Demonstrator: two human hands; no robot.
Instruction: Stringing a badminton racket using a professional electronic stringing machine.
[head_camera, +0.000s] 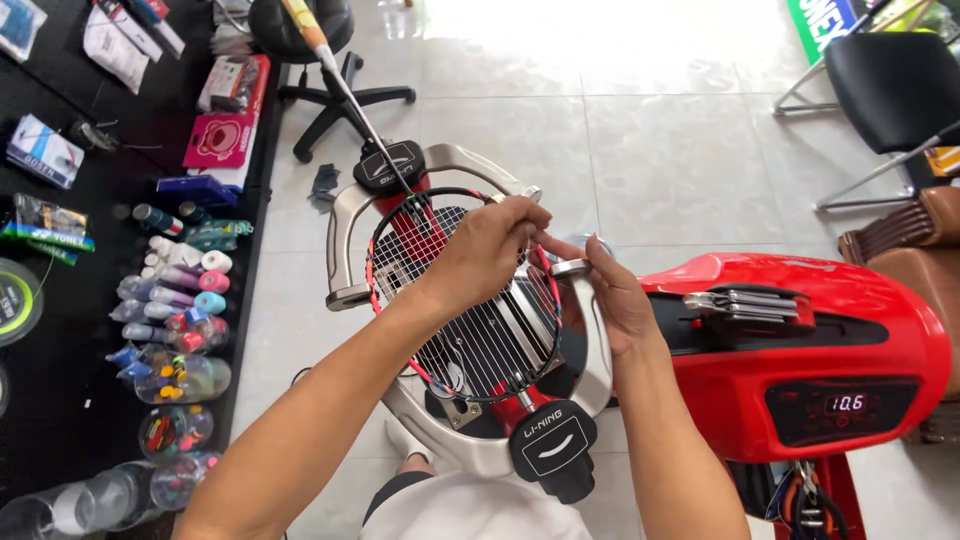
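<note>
A red and black badminton racket (470, 340) is clamped flat in a silver stringing cradle (345, 235), its handle pointing away toward a chair. White strings partly fill the head. My left hand (487, 248) reaches over the string bed, fingers pinched at the frame's far right side. My right hand (610, 290) meets it there, fingertips pinching what looks like a thin string; the string itself is too fine to make out. Both hands hover above the upper right of the racket head.
A red stringing machine body (810, 345) with a digital display and metal pliers on top stands to the right. A black counter (90, 300) on the left holds grip rolls, tubes and packets. A black swivel chair (310, 40) and folding chairs (890, 90) stand on the tiled floor.
</note>
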